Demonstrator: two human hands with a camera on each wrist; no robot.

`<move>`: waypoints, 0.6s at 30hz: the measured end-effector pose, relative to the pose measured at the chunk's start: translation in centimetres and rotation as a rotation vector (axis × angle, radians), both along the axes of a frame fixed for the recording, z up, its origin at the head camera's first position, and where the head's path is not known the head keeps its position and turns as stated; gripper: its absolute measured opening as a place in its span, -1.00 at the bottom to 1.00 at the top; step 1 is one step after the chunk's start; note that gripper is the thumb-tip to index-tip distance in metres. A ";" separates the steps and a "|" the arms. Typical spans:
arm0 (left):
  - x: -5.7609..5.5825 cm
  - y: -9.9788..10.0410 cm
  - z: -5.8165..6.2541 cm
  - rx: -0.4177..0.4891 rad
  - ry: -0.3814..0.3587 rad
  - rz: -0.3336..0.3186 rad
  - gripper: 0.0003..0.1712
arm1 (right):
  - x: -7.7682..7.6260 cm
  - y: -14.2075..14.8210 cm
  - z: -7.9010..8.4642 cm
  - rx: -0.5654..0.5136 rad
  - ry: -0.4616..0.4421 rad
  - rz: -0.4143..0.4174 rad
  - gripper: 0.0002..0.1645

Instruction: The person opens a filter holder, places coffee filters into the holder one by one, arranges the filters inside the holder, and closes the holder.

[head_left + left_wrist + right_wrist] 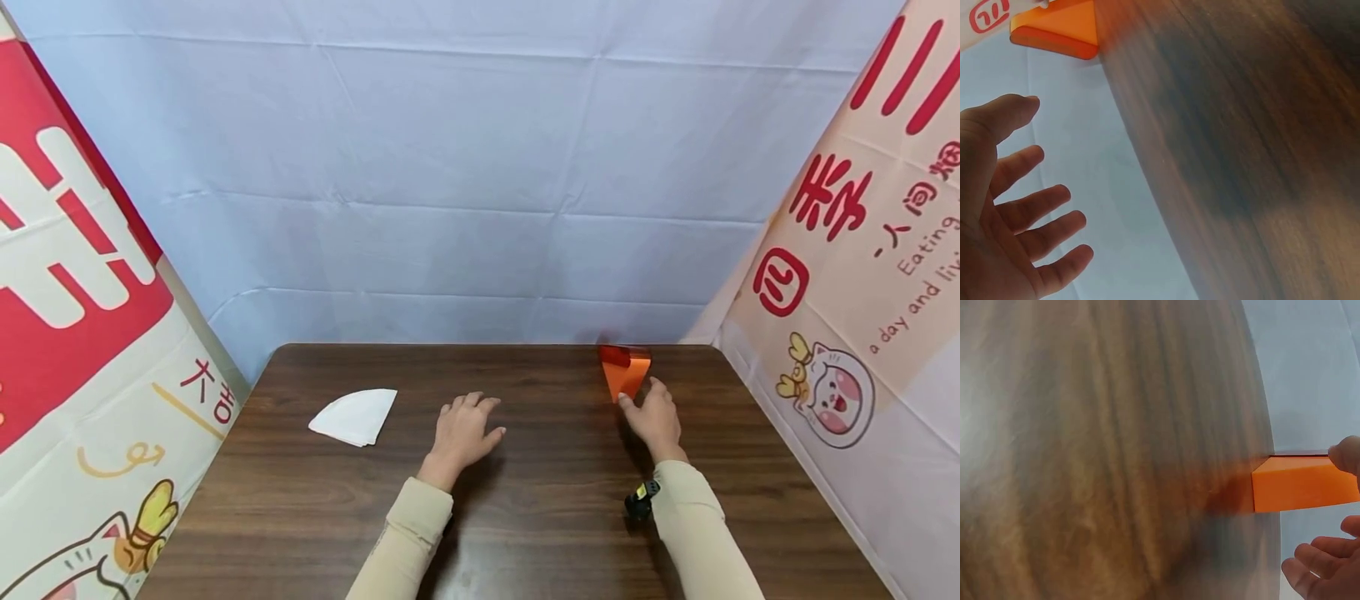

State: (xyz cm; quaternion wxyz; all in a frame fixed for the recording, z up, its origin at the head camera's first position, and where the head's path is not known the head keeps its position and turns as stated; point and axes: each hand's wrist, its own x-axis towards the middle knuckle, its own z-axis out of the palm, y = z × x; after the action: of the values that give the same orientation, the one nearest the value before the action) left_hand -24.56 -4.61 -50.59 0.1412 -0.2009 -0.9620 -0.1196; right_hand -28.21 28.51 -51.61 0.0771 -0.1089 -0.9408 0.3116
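Observation:
Near the far right of the table stands a translucent orange wedge-shaped holder (627, 373), wider at its top. My right hand (654, 421) is at its near side; in the right wrist view the thumb (1346, 455) overlaps the orange holder (1304, 486), and the other fingers (1319, 565) are spread apart below it. Whether the thumb presses on it I cannot tell. My left hand (463, 433) hovers over the middle of the table, fingers apart and holding nothing. Left of it lies a white fan-shaped stack of paper coffee filters (356, 417).
Dark wood-grain table (540, 517) runs up to a pale blue cloth backdrop (450, 167). Printed cloths hang on the left (67, 250) and right (847, 333) sides. A small dark camera (640, 500) is worn at the right wrist.

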 end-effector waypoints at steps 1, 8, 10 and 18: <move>-0.1 0.1 0.0 -0.002 -0.005 -0.003 -0.45 | -0.2 0.1 0.1 -0.019 -0.007 -0.003 -0.06; -0.7 0.9 0.2 -0.005 -0.014 -0.013 -0.48 | -1.2 0.5 0.3 -0.097 -0.044 0.005 0.06; -0.9 1.0 0.2 0.001 -0.012 -0.019 -0.48 | -1.4 0.7 0.4 -0.097 -0.047 0.011 0.06; -2.0 1.4 0.0 0.002 -0.014 -0.011 -0.49 | -2.1 1.1 0.3 -0.065 -0.045 0.041 0.00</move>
State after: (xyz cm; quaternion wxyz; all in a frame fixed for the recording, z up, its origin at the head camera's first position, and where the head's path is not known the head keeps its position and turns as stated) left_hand -26.54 -3.26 -50.59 0.1339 -0.2054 -0.9616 -0.1230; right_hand -30.33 29.59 -51.33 0.0457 -0.0990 -0.9337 0.3409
